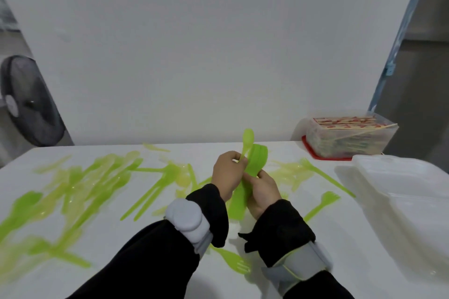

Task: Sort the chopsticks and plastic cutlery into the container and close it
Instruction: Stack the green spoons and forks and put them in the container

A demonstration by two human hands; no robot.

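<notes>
My right hand grips a stacked bundle of green plastic cutlery above the middle of the white table. My left hand pinches a single light green spoon by its handle, right beside the bundle. Loose green forks and spoons lie scattered over the table, mostly to the left. A clear container full of wrapped chopsticks stands at the back right on a red lid. A white foam container lies at the right.
A black fan stands beyond the table's far left corner. A white wall runs behind the table. A single fork lies near the front edge between my forearms. More forks lie between my hands and the foam container.
</notes>
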